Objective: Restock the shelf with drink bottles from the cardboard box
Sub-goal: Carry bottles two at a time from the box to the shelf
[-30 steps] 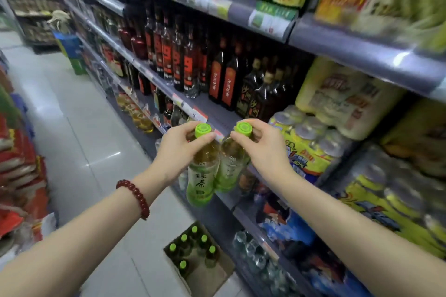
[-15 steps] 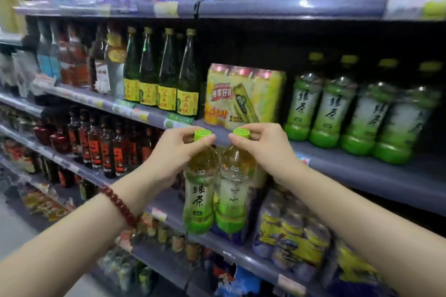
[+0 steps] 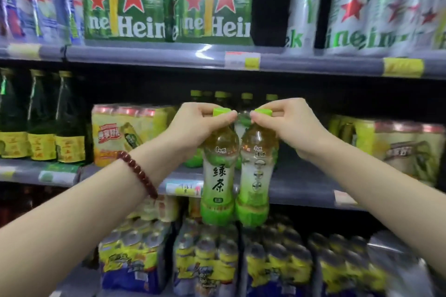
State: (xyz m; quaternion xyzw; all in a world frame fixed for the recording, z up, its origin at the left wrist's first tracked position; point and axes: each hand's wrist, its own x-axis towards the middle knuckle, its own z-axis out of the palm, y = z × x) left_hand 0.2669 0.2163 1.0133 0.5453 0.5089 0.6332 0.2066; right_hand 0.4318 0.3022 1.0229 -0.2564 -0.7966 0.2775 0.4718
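Observation:
I hold two green tea bottles side by side in front of the middle shelf (image 3: 301, 190). My left hand (image 3: 193, 128) pinches the green cap of the left bottle (image 3: 218, 181), whose label has black characters. My right hand (image 3: 289, 125) pinches the cap of the right bottle (image 3: 255, 176). Both bottles hang upright, touching each other, with their bases below the shelf edge. Behind them stand several more green-capped tea bottles (image 3: 246, 97), mostly hidden. The cardboard box is out of view.
Yellow can multipacks (image 3: 125, 132) sit left of the tea bottles and another pack (image 3: 395, 147) to the right. Dark green glass bottles (image 3: 41, 116) stand far left. Green beer packs (image 3: 169, 5) and large cans (image 3: 362, 9) fill the upper shelf. Wrapped can packs (image 3: 207, 260) fill the shelf below.
The view has swung up from the floor and box to face the shelves. Both hands have raised the two bottles to the middle shelf, where the tea bottles stand.

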